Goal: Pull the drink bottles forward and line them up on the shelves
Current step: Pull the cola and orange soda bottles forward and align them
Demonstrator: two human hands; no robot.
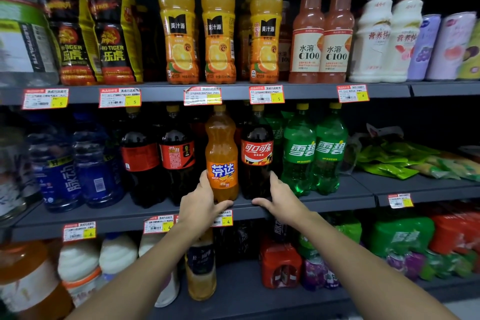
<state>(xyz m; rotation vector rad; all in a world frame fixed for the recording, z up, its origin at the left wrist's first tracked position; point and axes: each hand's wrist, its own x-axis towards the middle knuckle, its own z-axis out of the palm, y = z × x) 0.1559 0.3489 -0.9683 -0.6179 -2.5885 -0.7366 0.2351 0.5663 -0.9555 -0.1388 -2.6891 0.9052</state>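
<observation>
Two bottles upright at middle shelf [345, 189] front edge: left grip [204, 204] curled round orange soda bottle [221, 153] base; right grip [281, 197] curled round cola bottle [256, 156] base, just beside at 3 o'clock

Orange Fanta bottle [221, 156] upright at the middle shelf's [324, 200] front edge; Coca-Cola bottle [256, 156] upright just beside it.

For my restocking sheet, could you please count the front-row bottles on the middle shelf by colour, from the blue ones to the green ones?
Blue bottles: 2
Dark cola bottles: 3
Orange bottle: 1
Green bottles: 2
Total: 8
</observation>
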